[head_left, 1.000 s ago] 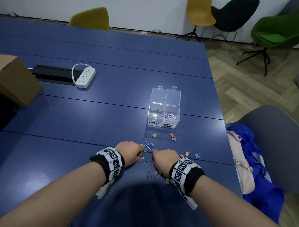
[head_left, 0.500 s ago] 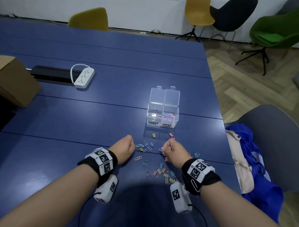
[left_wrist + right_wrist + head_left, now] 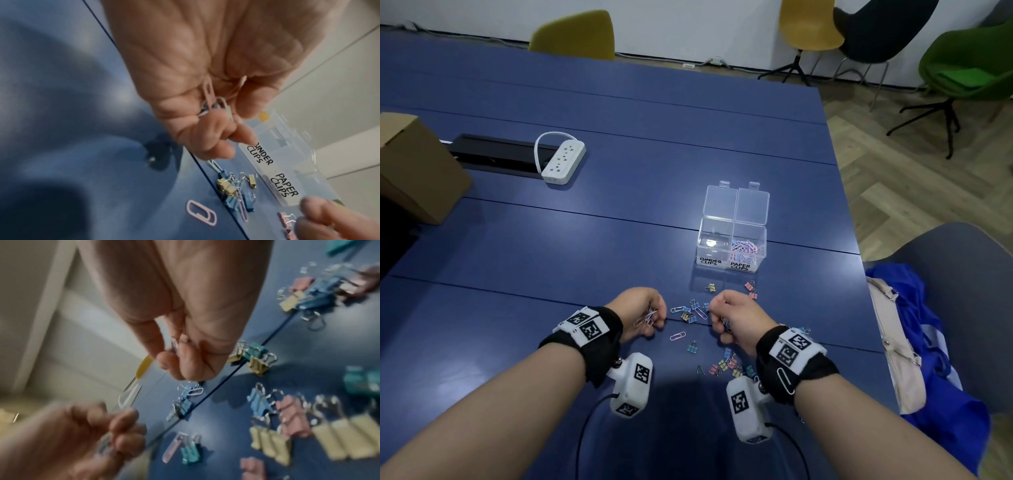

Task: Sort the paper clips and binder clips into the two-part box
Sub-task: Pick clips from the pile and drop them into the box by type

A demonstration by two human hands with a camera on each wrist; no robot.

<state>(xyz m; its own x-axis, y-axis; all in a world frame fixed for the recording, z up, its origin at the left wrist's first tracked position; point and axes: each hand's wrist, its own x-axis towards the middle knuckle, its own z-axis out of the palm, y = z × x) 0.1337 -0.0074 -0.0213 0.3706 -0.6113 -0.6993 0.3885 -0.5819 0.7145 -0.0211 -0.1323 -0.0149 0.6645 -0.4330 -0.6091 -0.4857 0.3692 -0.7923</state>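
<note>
The clear two-part box (image 3: pixel 732 219) stands open on the blue table, labelled BINDER CLIPS on the left and PAPER CLIPS on the right. Pastel paper clips (image 3: pixel 744 247) lie in its right part; the left part looks empty. My left hand (image 3: pixel 654 318) hovers just above the table, its fingers curled round a bunch of paper clips (image 3: pixel 209 100). My right hand (image 3: pixel 717 322) is raised opposite it and pinches paper clips (image 3: pixel 174 344). Between and behind the hands lie loose binder clips (image 3: pixel 726 365) and a pink paper clip (image 3: pixel 677 336).
A white power strip (image 3: pixel 563 161) and a black cable tray (image 3: pixel 493 154) lie far left, beside a cardboard box (image 3: pixel 414 168). The table's right edge (image 3: pixel 866 308) borders a grey chair with blue cloth (image 3: pixel 928 342). A white paper clip (image 3: pixel 786 380) hangs on my right wristband.
Both hands have lifted off the clip pile and moved slightly apart and forward, each holding paper clips. More loose clips now show on the table.
</note>
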